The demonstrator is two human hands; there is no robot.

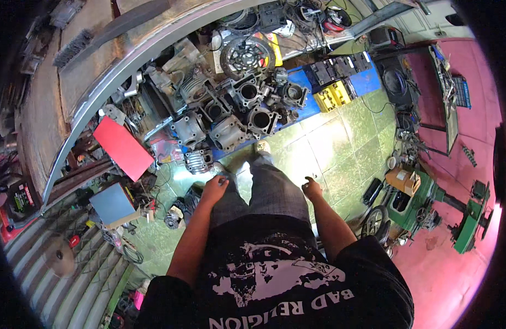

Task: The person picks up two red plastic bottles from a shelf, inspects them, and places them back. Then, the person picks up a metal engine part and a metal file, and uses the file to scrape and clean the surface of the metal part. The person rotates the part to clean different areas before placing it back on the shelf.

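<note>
My left hand [213, 190] hangs beside my left thigh with its fingers curled in. A small dark patch shows at its fingertips, too small to make out. By my right thigh, my right hand [312, 188] hangs with a finger pointing outward and nothing seen in it. Neither hand touches the metal engine parts ahead of my feet. Nearest among these are a finned cylinder head [199, 161], a grey engine cylinder [229, 133] and another cylinder with a round bore [262, 120].
Yellow [333, 97] and black batteries [340, 68] stand on a blue mat [367, 80] at the far right. A brake disc wheel [247, 56] lies behind the cylinders. A wooden bench [88, 71] curves along the left, near a red box [124, 148]. Green machinery [414, 205] stands right.
</note>
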